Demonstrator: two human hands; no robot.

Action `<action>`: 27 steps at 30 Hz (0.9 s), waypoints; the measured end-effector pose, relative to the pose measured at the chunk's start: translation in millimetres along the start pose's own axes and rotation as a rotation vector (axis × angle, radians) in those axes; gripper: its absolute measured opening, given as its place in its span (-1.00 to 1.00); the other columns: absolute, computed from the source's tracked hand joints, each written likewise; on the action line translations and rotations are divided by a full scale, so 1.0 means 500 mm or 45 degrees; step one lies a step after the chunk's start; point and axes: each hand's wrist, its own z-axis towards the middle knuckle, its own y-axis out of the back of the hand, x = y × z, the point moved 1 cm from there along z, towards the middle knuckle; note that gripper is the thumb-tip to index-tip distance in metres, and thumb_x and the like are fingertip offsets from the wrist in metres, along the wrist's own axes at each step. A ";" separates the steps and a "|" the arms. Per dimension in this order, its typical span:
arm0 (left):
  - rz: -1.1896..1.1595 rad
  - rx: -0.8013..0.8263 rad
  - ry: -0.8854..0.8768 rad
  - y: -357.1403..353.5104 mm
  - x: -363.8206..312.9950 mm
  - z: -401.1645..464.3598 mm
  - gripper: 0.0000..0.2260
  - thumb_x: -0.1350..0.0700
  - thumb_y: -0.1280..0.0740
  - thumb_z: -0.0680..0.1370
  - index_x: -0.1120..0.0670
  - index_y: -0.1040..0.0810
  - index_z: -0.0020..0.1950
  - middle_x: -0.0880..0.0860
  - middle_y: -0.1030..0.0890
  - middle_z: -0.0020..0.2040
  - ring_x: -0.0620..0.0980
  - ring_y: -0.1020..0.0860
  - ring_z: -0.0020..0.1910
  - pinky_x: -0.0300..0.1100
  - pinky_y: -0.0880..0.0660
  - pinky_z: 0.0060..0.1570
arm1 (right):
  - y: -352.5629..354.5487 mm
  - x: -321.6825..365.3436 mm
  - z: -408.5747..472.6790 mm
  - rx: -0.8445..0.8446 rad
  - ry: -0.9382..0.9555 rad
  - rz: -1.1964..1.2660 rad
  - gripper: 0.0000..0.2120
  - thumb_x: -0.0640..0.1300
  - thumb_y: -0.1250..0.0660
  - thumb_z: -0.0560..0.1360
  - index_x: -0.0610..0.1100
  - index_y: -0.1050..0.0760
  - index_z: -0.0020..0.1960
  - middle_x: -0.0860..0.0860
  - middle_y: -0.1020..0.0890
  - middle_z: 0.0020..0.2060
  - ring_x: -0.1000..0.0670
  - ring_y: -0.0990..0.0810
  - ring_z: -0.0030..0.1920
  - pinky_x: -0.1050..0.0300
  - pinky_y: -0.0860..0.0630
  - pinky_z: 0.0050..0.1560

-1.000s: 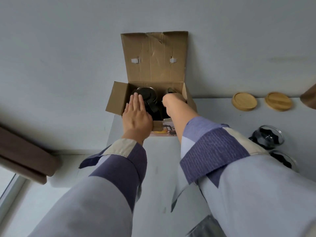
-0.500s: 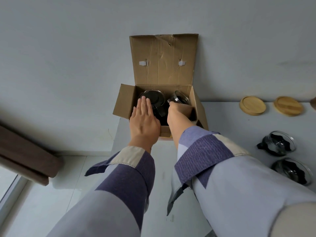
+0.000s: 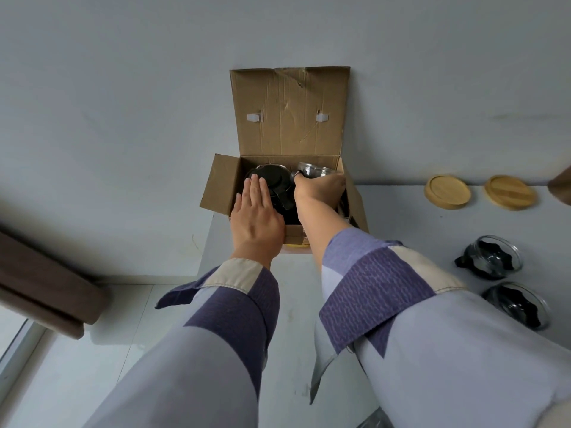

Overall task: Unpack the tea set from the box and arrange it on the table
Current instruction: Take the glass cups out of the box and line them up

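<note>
Two arms reach into my brown cardboard box (image 3: 290, 118): left hand (image 3: 258, 216) flat on the black-lidded teapot (image 3: 272, 177), right hand (image 3: 318, 188) gripping a clear glass cup (image 3: 315, 169).

The light is soft and even, like daylight on a cloudy day. Nothing is very bright and nothing is very dark. The gray wall (image 3: 123, 88) looks smooth with no hard shadows on it. The inside of the cardboard box (image 3: 290, 118) is dark, so the things in it are hard to see. Small shiny spots glint on the glass bowls (image 3: 491, 257) on the white table (image 3: 401, 217). A brighter patch shows at the bottom left, by the floor (image 3: 18, 332). The picture bends at the edges, so the sleeves (image 3: 463, 350) look huge. The corners are a bit blurry.
</note>
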 end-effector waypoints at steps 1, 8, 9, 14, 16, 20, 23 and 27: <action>0.006 0.003 0.003 0.000 0.000 0.000 -0.45 0.05 0.05 0.62 0.20 0.17 0.55 0.13 0.12 0.57 0.04 0.14 0.55 -0.08 0.13 0.51 | 0.005 0.006 -0.003 0.021 0.032 -0.037 -0.19 -0.06 -0.57 0.28 -0.22 -0.25 0.39 -0.12 -0.40 0.34 -0.14 -0.52 0.24 0.00 -0.57 0.09; 0.052 0.019 0.009 0.006 0.000 -0.005 -0.44 0.02 0.05 0.62 0.19 0.15 0.55 0.13 0.12 0.57 0.05 0.14 0.55 -0.06 0.12 0.51 | 0.074 0.018 -0.013 0.111 0.268 -0.106 -0.24 0.01 -0.59 0.24 -0.20 -0.32 0.30 -0.10 -0.29 0.28 -0.10 -0.51 0.15 0.12 -0.55 0.00; 0.061 0.024 0.012 0.007 0.000 -0.004 -0.44 0.02 0.05 0.62 0.19 0.15 0.55 0.13 0.12 0.57 0.05 0.13 0.55 -0.05 0.12 0.51 | 0.088 0.018 -0.014 0.110 0.311 -0.112 -0.23 0.01 -0.59 0.23 -0.19 -0.32 0.30 -0.10 -0.29 0.28 -0.08 -0.50 0.16 0.11 -0.55 0.05; 0.119 0.094 0.016 0.020 0.001 0.000 -0.44 0.02 0.05 0.62 0.20 0.15 0.55 0.13 0.12 0.57 0.06 0.14 0.55 0.02 0.17 0.50 | 0.180 0.016 0.002 0.043 0.435 -0.088 -0.17 -0.02 -0.61 0.20 -0.20 -0.26 0.30 -0.10 -0.35 0.27 -0.05 -0.44 0.21 0.22 -0.43 0.06; 0.096 0.089 0.027 0.032 -0.007 -0.001 -0.45 0.04 0.06 0.62 0.21 0.16 0.55 0.13 0.12 0.57 0.05 0.15 0.55 0.04 0.19 0.50 | 0.220 0.011 0.016 0.024 0.435 -0.055 -0.16 -0.03 -0.62 0.18 -0.18 -0.23 0.29 -0.09 -0.43 0.24 -0.09 -0.49 0.19 0.14 -0.48 0.11; 0.073 -0.049 -0.039 0.063 -0.086 -0.002 -0.47 0.03 0.09 0.64 0.20 0.12 0.55 0.12 0.07 0.57 0.05 0.12 0.55 0.01 0.18 0.51 | 0.312 -0.006 0.052 0.025 0.406 -0.017 -0.16 -0.05 -0.60 0.20 -0.17 -0.20 0.30 -0.09 -0.46 0.22 -0.11 -0.51 0.17 0.03 -0.49 0.15; 0.054 -0.149 -0.153 0.061 -0.197 -0.028 -0.48 0.02 0.09 0.64 0.19 0.12 0.56 0.12 0.06 0.57 0.04 0.11 0.55 -0.03 0.18 0.50 | 0.394 -0.028 0.087 -0.002 0.386 -0.046 -0.13 -0.04 -0.59 0.22 -0.16 -0.18 0.37 -0.07 -0.41 0.31 -0.08 -0.47 0.25 0.10 -0.43 0.19; 0.048 -0.094 -0.379 0.002 -0.346 -0.102 -0.49 0.06 0.10 0.65 0.19 0.16 0.55 0.11 0.10 0.57 0.03 0.15 0.55 -0.03 0.22 0.49 | 0.512 -0.073 0.149 -0.089 0.321 -0.069 -0.16 -0.01 -0.58 0.23 -0.13 -0.21 0.36 -0.04 -0.43 0.32 -0.09 -0.49 0.26 0.02 -0.44 0.23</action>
